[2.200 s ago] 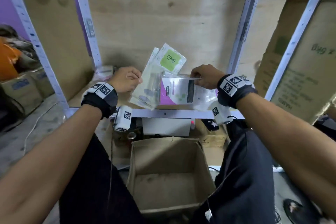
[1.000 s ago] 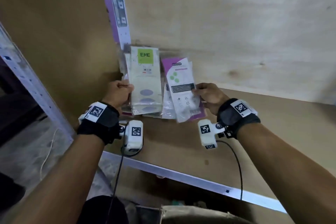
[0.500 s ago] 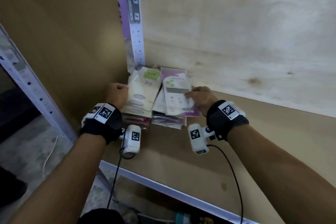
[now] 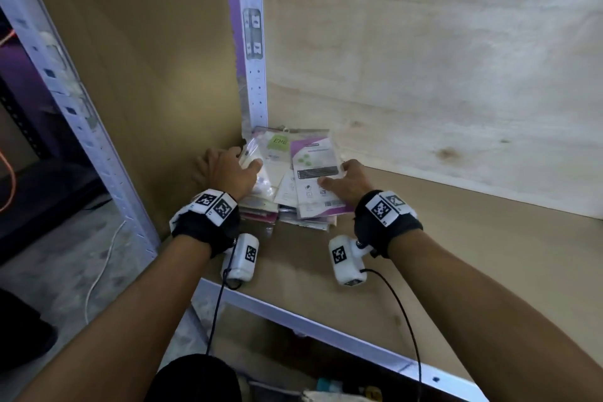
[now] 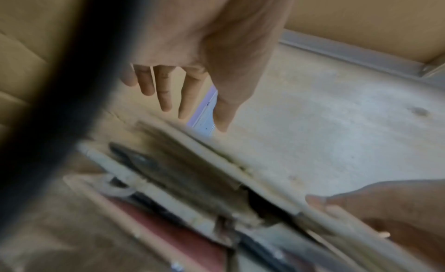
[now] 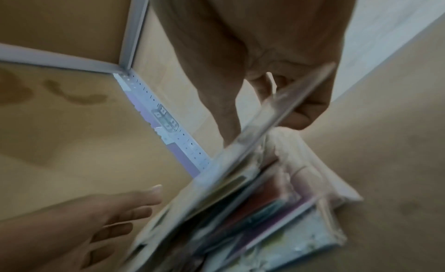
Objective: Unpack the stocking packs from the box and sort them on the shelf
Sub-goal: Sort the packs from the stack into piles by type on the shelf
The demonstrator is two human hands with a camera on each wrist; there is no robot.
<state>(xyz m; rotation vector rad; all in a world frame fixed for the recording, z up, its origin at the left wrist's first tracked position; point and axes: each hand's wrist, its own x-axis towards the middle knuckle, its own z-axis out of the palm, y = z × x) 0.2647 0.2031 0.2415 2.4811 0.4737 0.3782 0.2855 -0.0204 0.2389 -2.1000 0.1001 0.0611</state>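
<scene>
Since half a second ago both hands have settled lower: the packs that stood slightly raised now lie flatter on the two piles, and the left hand [image 4: 230,170] has let go and spread out.

The left hand lies with straight fingers just beside and over the left pile [image 4: 261,173], holding nothing; its wrist view shows the fingers splayed above the stack. To its right the right hand [image 4: 347,184] pinches the purple-edged top pack [image 4: 315,173] of the right pile, thumb on its face and fingers curled under its right edge.

The step in hand looks like squaring the last packs onto their piles in the back corner of the shelf [image 4: 473,254], beyond both hands, against the post [image 4: 253,42]. To do it well, I would lower the purple pack flat before releasing it, then press down lightly with the left palm, since the glossy sleeves probably slide; nudge the edges flush from both sides so the piles do not mix.

Counted: two piles, touching side by side. Each holds several packs; the exact number cannot be told, as the wrist views are blurred. The box is out of view.
</scene>
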